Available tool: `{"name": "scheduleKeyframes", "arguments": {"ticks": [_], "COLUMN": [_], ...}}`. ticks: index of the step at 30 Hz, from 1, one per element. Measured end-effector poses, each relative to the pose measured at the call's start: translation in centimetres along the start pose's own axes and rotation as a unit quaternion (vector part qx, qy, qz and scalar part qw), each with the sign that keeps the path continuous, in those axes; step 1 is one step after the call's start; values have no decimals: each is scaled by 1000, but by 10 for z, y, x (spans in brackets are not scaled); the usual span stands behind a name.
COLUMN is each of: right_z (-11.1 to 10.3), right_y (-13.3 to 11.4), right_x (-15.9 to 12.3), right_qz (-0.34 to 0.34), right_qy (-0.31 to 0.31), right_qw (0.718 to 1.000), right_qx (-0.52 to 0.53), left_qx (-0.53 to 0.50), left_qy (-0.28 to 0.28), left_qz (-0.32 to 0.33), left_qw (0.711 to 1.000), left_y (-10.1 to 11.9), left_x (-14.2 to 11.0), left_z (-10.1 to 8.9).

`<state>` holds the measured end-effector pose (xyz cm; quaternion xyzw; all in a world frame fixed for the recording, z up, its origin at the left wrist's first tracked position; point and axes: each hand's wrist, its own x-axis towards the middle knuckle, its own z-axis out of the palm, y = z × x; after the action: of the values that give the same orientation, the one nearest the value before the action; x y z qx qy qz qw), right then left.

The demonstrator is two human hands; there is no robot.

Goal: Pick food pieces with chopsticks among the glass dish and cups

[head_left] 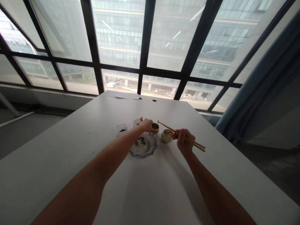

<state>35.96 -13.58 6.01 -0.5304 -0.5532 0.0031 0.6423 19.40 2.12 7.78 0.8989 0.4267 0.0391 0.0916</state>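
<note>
My right hand [185,140] is closed round a pair of wooden chopsticks [170,128]. A tiny dark piece [158,122], too small to name, is at their tips. With its fingers at the rim, my left hand [147,125] grips a small round bowl [155,126] of dark bits. A pale round bowl [167,137] of light-brown, nut-like pieces stands just left of my right hand. Beneath my left forearm, which hides part of it, lies a clear scalloped glass dish [153,148] with several brownish pieces in it.
Two clear square containers stand beyond the glass dish: one [122,129] holds dark bits, the other [136,122] is partly behind my left hand. Papers [122,94] lie at the white table's [98,125] far edge, before large windows. A blue curtain [262,84] hangs at right.
</note>
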Motion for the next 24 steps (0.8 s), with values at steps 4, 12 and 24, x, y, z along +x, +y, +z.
{"name": "scheduleKeyframes", "arguments": {"ticks": [4,12,24], "right_z": [-12,-3,10], "right_y": [2,3,-30], "right_x": [0,3,5], "right_qz": [-87,-20,103], "right_qy": [-80,-91,-21], "right_qw": [987,994,992], "right_qx": [-105,-58,72], "left_qx": [-10,-1,-31], "left_qy": [55,84,63], "left_qz": [34,53,28], "left_qw": [998,995,997], "left_y": [-1,-1,-14], "left_x": [-1,-2,-14], "left_z": [3,6,-5]}}
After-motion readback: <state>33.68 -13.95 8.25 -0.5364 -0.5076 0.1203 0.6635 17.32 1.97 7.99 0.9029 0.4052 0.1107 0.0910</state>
